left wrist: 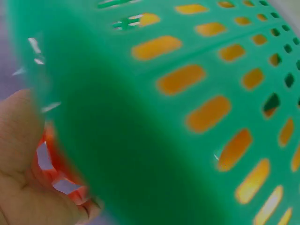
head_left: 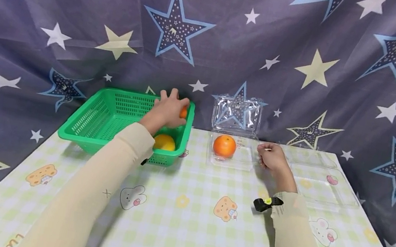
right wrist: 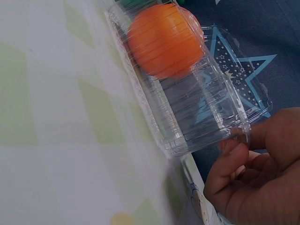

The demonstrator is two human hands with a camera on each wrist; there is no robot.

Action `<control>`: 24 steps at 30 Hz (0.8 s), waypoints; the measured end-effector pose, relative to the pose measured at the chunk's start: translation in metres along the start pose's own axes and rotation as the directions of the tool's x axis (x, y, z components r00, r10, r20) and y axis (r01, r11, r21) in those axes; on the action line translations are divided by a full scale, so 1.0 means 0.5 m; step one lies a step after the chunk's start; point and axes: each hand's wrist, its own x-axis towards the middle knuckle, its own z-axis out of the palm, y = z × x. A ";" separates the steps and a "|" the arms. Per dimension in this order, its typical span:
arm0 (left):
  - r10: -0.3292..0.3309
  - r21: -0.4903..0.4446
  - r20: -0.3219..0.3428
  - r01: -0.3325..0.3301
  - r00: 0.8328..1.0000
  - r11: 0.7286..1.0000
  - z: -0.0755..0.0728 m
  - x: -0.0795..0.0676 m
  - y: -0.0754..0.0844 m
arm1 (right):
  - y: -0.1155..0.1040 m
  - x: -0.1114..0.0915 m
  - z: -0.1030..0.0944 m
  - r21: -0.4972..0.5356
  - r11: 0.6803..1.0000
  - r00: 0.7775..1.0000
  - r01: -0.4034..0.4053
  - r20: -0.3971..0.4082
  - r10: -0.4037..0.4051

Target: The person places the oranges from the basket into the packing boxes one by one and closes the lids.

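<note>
My left hand reaches into the right back corner of the green slotted basket, gripping an orange that shows partly past its fingers. In the left wrist view the basket wall hides much of that hand. A yellow fruit sits near the basket's front right corner. Thumb and finger of my right hand pinch the rim of a clear plastic box. Its lid stands raised at the back, and another orange rests in its left half.
A second clear plastic container lies open on the table to the right of my right arm. Behind the table's far edge hangs a dark curtain with stars. A checked cloth covers the table.
</note>
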 end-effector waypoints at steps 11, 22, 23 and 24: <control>0.067 -0.028 -0.124 -0.071 0.990 0.997 -0.034 0.000 0.036 | -0.001 0.000 -0.001 0.001 1.000 1.000 0.005 0.002 -0.005; 0.121 -0.011 -0.146 -0.124 0.982 0.992 -0.032 0.004 0.106 | -0.001 0.000 -0.002 -0.003 1.000 1.000 -0.008 0.005 0.008; 0.128 -0.010 -0.147 -0.130 0.981 0.991 -0.031 0.004 0.113 | -0.001 0.000 -0.002 -0.001 1.000 1.000 -0.010 0.004 0.010; 0.135 -0.012 -0.151 -0.139 0.979 0.990 -0.029 0.004 0.119 | -0.001 0.001 -0.002 0.001 1.000 1.000 -0.012 0.003 0.012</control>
